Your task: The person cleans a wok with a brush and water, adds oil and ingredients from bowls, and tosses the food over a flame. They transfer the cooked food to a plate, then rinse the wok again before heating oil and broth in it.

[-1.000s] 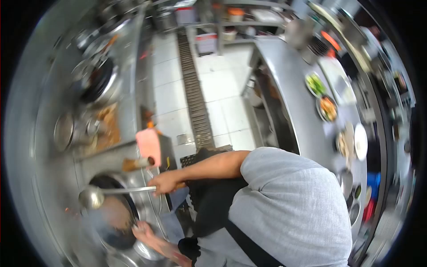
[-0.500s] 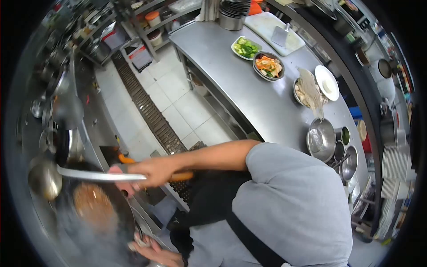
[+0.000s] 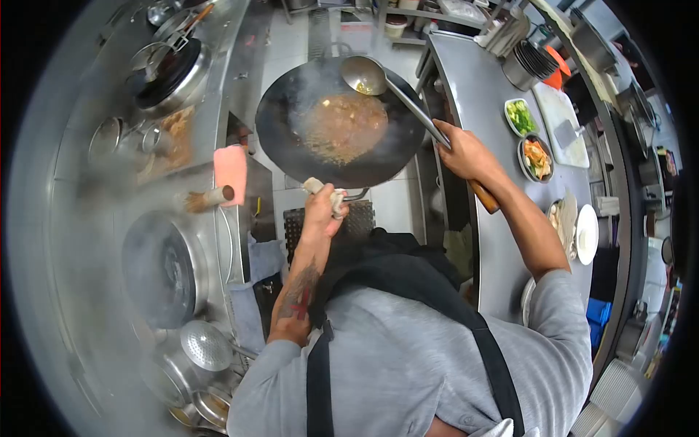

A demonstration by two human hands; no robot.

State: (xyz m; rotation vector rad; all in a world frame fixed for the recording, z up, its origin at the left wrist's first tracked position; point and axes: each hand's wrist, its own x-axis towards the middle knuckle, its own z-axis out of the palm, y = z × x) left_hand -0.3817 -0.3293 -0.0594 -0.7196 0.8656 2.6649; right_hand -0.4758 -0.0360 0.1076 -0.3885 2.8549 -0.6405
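Head view shows the left hand (image 3: 324, 207) gripping the wok (image 3: 338, 124) by its handle through a cloth (image 3: 331, 195), holding it lifted in the upper middle of the frame, off the burner (image 3: 164, 266) at the left. Brown sauced food (image 3: 342, 125) lies in the wok's bowl. The right hand (image 3: 466, 154) is closed around the ladle (image 3: 364, 75), whose bowl rests inside the wok's far rim with some sauce in it. To the right runs the steel table (image 3: 473, 95), with a dish of greens (image 3: 520, 116), a bowl of vegetables (image 3: 537, 158) and a white plate (image 3: 587, 233). Judging from this, the cooked food is being carried from stove toward table; the next move calls for a steady tilt over a dish, ladle guiding.
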